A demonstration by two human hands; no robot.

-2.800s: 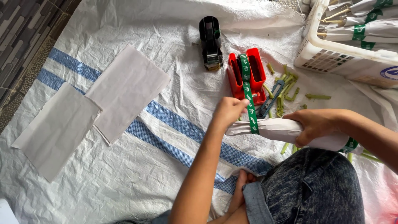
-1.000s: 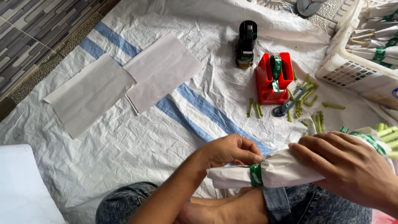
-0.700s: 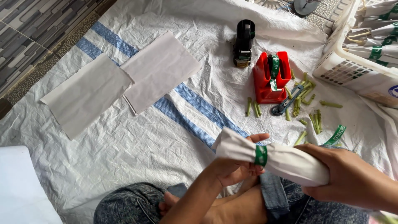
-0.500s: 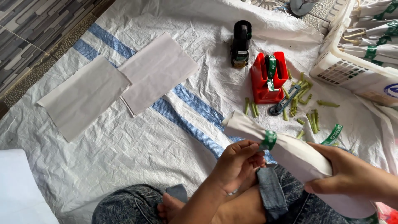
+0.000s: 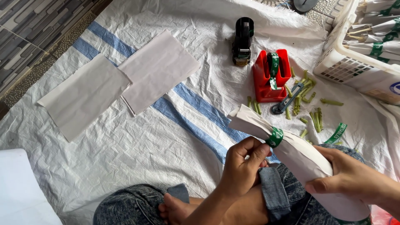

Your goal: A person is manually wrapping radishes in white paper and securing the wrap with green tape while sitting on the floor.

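Your right hand (image 5: 354,179) clasps the wide lower end of a white paper-wrapped bundle (image 5: 300,154) slanting up-left over your lap, while your nearer left hand (image 5: 243,166) pinches its green tape band (image 5: 275,136)

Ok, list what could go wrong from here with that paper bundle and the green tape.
1. The green tape band sits near the narrow end of the white paper bundle; the left hand pinches right by it, so the band could slip off or the paper could tear.
2. The right hand grips only the wide end, so the wrap may loosen.
3. A utility knife lies among cut green stems close by; a reach there could meet the blade.
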